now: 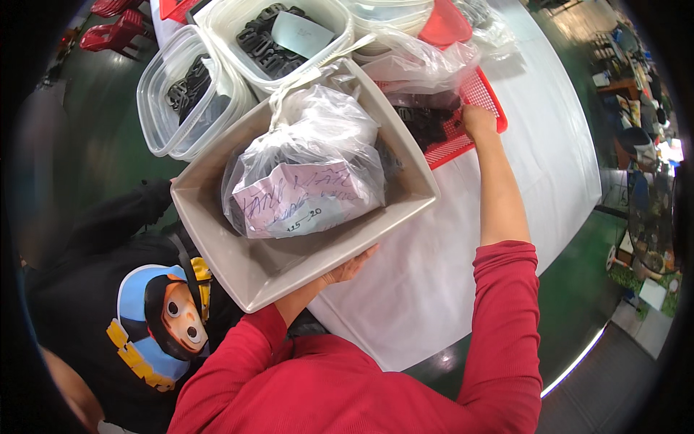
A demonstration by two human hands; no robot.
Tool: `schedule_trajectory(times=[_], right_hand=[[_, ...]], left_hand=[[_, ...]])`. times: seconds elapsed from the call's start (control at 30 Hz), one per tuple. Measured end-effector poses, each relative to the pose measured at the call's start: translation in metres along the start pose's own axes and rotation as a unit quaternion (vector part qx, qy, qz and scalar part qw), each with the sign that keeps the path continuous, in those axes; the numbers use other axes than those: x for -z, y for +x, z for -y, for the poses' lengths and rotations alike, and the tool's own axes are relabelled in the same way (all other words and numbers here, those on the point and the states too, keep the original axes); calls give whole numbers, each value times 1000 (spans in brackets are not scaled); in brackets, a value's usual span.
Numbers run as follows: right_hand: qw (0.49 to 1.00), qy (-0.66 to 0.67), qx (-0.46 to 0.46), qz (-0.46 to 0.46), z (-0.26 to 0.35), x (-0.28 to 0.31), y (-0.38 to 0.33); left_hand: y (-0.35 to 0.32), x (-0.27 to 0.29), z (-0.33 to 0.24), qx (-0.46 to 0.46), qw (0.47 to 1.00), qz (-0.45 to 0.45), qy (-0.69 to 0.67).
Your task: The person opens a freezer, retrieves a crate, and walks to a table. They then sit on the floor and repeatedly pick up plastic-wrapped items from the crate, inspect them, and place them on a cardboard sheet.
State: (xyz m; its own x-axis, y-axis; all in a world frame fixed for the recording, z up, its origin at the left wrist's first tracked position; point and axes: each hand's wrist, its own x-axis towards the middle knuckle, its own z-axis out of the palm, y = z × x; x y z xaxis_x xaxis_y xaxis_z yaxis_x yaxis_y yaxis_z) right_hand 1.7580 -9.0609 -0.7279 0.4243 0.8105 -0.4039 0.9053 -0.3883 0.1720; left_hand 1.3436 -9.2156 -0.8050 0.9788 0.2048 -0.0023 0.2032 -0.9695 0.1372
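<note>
My left hand is under the near rim of a beige rectangular bin and holds it up, tilted. Inside the bin lies a knotted clear plastic bag with a pink handwritten paper slip and dark parts in it. My right hand reaches out to a red mesh tray on the white table and grips the edge of it. The tray holds black plastic pieces partly under another clear bag. Both my sleeves are red.
Two clear plastic tubs with black parts stand beyond the bin. A person in a black printed shirt is close at my left. More containers crowd the table's far end. Red chairs stand on the green floor.
</note>
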Motion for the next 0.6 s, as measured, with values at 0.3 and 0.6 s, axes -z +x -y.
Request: schedule_trajectory(times=[0.3,0.6], right_hand=[[995,75,61,-24,4,-8,-5],[952,266,38,-145,5,13,-40]], left_hand=[[-7,-2,-9,-118,940,100,305],[-5,29,13,28,988,-31,-152]])
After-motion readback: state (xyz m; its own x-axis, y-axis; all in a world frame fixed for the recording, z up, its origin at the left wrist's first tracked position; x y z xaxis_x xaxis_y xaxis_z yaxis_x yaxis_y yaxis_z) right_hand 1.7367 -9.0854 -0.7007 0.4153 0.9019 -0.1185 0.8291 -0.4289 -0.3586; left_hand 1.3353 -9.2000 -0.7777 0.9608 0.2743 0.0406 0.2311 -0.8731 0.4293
